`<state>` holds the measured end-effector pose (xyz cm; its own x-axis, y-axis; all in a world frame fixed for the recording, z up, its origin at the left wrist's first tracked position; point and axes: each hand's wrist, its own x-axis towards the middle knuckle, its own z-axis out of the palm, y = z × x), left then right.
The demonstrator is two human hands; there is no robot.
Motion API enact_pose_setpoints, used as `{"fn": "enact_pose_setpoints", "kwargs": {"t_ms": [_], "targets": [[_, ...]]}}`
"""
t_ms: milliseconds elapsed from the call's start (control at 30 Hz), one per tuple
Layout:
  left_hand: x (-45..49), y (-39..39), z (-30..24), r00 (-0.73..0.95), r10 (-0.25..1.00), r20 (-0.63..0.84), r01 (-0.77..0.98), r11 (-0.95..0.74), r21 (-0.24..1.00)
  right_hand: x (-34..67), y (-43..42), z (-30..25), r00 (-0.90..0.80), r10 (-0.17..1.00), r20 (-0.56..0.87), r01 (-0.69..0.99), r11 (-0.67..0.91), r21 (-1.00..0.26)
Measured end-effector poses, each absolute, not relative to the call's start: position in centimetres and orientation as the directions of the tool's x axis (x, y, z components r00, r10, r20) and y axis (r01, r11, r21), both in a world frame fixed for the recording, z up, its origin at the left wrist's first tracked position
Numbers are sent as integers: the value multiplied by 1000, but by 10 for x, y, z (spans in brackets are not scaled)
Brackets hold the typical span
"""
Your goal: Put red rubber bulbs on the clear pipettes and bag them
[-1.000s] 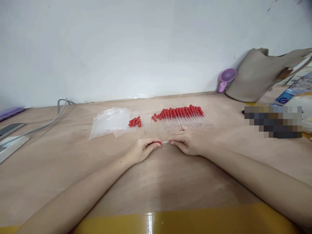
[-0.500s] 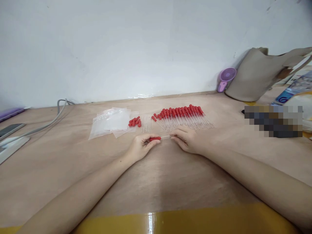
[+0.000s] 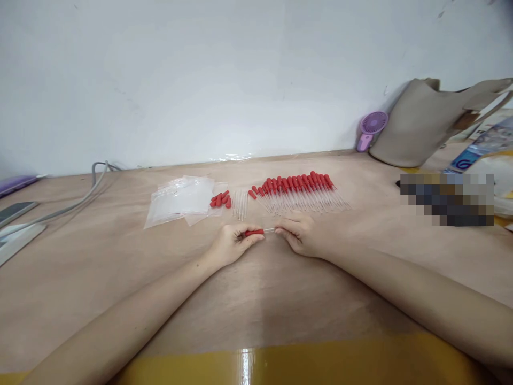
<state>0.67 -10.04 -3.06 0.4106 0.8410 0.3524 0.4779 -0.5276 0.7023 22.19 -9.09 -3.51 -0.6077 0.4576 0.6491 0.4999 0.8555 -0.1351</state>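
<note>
Between thumb and fingers, my left hand (image 3: 236, 241) pinches a red rubber bulb (image 3: 254, 232). From the bulb's right end a thin clear glass dropper tube (image 3: 269, 230) runs across to my right hand (image 3: 298, 234), whose fingertips are closed on it. The tube's far end is hidden in that hand. Just beyond my hands lie several bare glass tubes (image 3: 240, 205) side by side and a small heap of loose red bulbs (image 3: 220, 199). To their right is a long row of droppers (image 3: 298, 190), red bulbs pointing away from me.
Clear plastic bags (image 3: 180, 197) lie in a stack left of the loose bulbs. A grey cable (image 3: 86, 200) and a phone (image 3: 16, 213) are at the far left. At back right stand a purple fan (image 3: 373, 124) and a beige bag (image 3: 409, 125), with a blurred dark item (image 3: 447, 199) nearer.
My right hand has shifted slightly left toward my left hand, so less of the tube shows between them. The left hand keeps its pinch on the bulb.
</note>
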Motion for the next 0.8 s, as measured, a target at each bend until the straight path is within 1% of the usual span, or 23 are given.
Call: {"fn": "enact_pose_setpoints", "kwargs": {"t_ms": [200, 333, 467, 567, 633, 733, 800], "targets": [[6, -100, -30, 423, 838, 344, 498, -532, 685, 218, -89, -35, -650, 478, 591, 527, 843, -103], [6, -100, -30, 443, 817, 370, 505, -568, 649, 216, -91, -31, -652, 509, 562, 550, 828, -112], [6, -100, -30, 450, 809, 379, 502, -580, 642, 214, -91, -32, -644, 554, 528, 557, 812, -173], [6, -99, -31, 442, 816, 373, 508, -571, 646, 212, -90, -30, -645, 607, 464, 574, 786, -230], [6, -98, -32, 434, 818, 378, 522, -570, 634, 211, -89, -25, -646, 633, 427, 592, 768, -244], [5, -95, -32, 427, 800, 422, 557, -600, 574, 212, -93, -14, -647, 650, 399, 605, 756, -252], [2, -93, -32, 401, 782, 478, 579, -620, 529, 213, -95, -7, -607, 706, 365, 637, 707, -307]]}}
